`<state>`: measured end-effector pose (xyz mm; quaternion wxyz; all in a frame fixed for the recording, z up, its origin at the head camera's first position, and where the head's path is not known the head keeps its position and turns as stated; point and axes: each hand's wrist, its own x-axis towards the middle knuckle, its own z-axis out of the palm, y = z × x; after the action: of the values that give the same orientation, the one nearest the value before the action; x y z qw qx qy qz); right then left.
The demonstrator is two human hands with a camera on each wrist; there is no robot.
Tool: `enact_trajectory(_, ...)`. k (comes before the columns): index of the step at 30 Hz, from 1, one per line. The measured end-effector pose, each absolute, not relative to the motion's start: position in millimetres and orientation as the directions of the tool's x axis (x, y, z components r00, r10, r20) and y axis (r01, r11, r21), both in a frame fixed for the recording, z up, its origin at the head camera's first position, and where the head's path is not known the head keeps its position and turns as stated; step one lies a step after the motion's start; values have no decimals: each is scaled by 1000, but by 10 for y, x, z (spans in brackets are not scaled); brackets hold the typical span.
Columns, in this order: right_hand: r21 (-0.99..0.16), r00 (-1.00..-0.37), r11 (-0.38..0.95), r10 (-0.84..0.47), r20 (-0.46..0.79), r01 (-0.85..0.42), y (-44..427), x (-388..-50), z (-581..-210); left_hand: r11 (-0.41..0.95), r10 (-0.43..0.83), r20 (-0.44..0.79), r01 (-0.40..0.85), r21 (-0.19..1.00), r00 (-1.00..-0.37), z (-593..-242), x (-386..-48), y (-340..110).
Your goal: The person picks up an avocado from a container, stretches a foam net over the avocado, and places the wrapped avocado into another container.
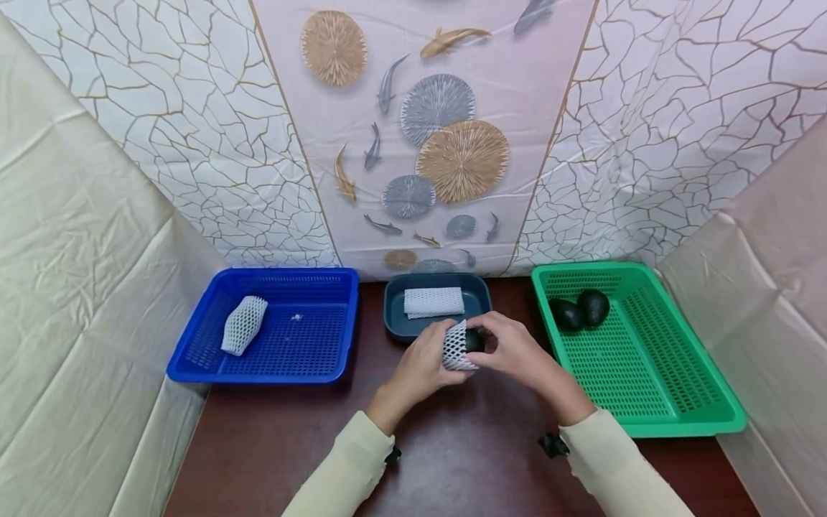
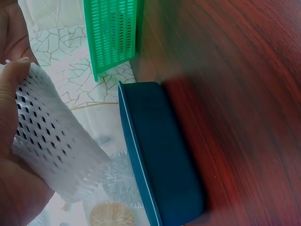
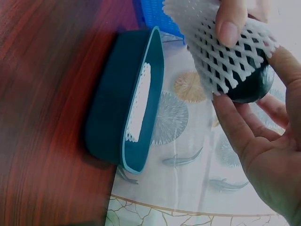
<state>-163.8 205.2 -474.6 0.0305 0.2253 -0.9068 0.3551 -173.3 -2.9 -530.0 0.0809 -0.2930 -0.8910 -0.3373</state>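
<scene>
A white foam net sleeve (image 3: 225, 52) is drawn partway over a dark avocado (image 3: 254, 87), whose rounded end sticks out on the right. My left hand (image 1: 423, 359) grips the net, its thumb pressed on the mesh in the right wrist view. From the other side my right hand (image 1: 513, 348) holds the avocado, fingertips at the net's edge. Both hands are just in front of a dark teal tray (image 1: 391, 316), where flat white foam nets (image 1: 434, 302) lie. In the left wrist view the net's loose end points away from the hand.
At left, a blue basket (image 1: 258, 377) holds a net-covered piece (image 1: 245, 326) and a small white scrap. A green basket (image 1: 646, 429) at right contains two bare avocados (image 1: 593, 307). All stand on a dark red-brown wooden table (image 1: 446, 445), with patterned cloth behind.
</scene>
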Motion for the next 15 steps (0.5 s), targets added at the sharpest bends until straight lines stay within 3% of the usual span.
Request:
enact_trajectory(8, -536, -865, 685, -450, 222, -494, 1966, -1626, -4768, 583, 477, 329, 574, 576, -815, -5292, -1715, 17)
enact_trajectory(15, -561, -864, 674, -472, 175, -481, 1950, -1628, -4820, 599, 491, 321, 581, 551, -810, -5273, -1692, 28)
